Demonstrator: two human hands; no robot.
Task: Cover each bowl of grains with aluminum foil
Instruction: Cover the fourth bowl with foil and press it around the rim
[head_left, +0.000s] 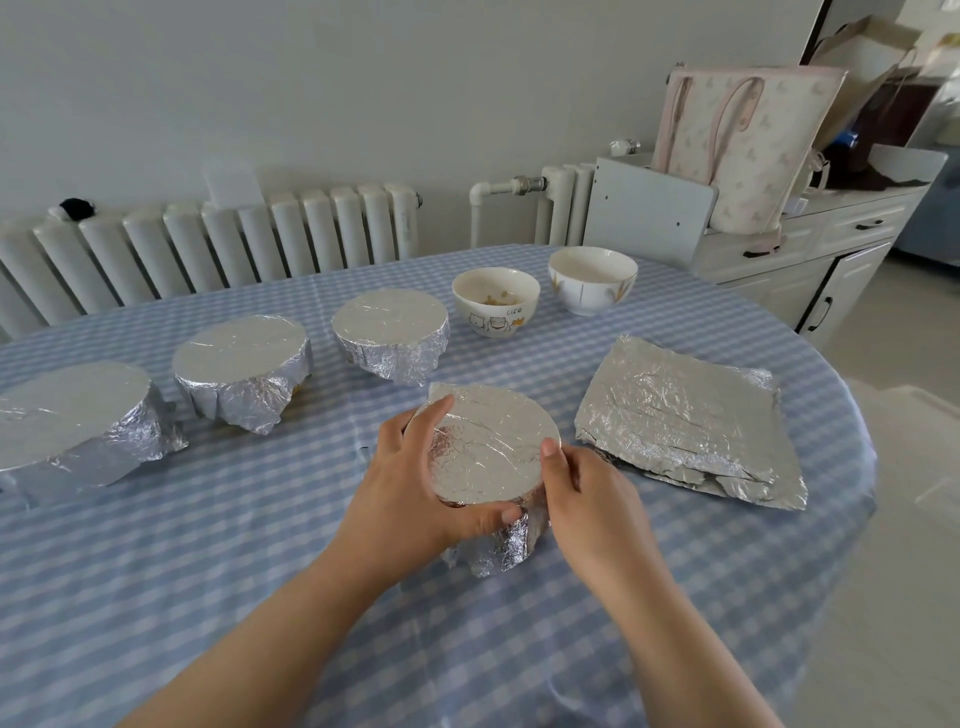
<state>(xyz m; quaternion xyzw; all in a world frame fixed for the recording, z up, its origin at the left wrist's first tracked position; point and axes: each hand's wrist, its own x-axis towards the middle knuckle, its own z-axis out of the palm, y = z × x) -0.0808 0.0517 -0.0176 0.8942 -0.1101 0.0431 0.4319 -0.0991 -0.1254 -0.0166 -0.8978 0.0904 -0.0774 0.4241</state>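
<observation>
A foil-covered bowl (488, 449) sits in the middle of the table between my hands. My left hand (410, 483) grips its left side, thumb curled under the near rim. My right hand (582, 493) is curled against the right rim, pressing the foil down. Three more foil-covered bowls stand to the left: one at the far left (72, 415), one in the middle (241, 364) and one further back (389, 330). Two white bowls stand uncovered at the back: one with cartoon figures (495, 301) holding some grains, and one with a leaf pattern (592, 278).
A stack of loose foil sheets (685, 421) lies to the right of the bowl I hold. The table carries a blue checked cloth (260, 571). A radiator (208, 244) runs along the wall behind. A white cabinet (810, 249) with a tote bag (743, 140) stands at the back right.
</observation>
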